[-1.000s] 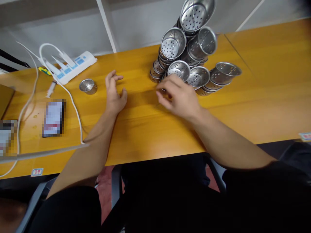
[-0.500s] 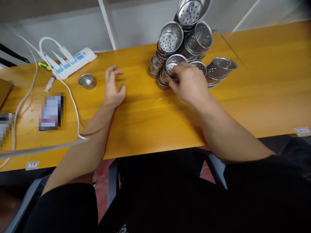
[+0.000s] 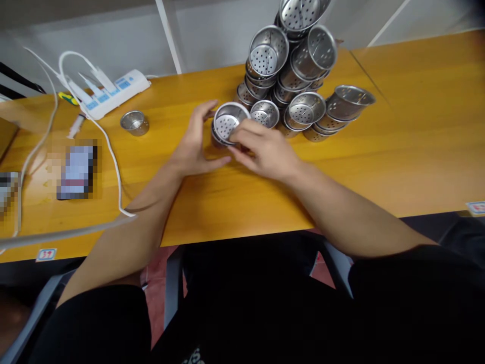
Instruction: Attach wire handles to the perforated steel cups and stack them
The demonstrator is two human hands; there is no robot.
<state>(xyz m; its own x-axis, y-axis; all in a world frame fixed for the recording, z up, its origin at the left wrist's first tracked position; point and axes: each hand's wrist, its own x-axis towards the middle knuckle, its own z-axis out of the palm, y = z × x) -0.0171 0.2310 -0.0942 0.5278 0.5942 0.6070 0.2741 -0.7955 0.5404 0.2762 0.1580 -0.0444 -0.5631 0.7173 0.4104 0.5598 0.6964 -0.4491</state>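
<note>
A perforated metal cup [image 3: 228,121], apparently nested on another, stands at the middle of the table. Closed on its near right rim are the fingers of my right hand [image 3: 267,151]. My left hand [image 3: 193,146] is open around the cup's left side, thumb and fingers spread; whether it touches the metal I cannot tell. Just behind my right hand sits a smaller perforated cup [image 3: 265,114]. Stacked cups [image 3: 268,53] rise behind, tilted and piled on each other, with a wider cup [image 3: 306,108] and a leaning one [image 3: 348,103] to the right.
A lone metal cup [image 3: 135,123] stands at the left. Beyond it are a white power strip [image 3: 119,93] with plugs, a syringe [image 3: 77,125] and a blurred phone [image 3: 78,172]. A white cable [image 3: 113,156] crosses the table near my left forearm. A grey wall [image 3: 212,35] closes the back.
My right hand has brought the cup from the stack leftward and nearer. My left hand has moved right to meet it. The thin curved wire on the table no longer shows.
</note>
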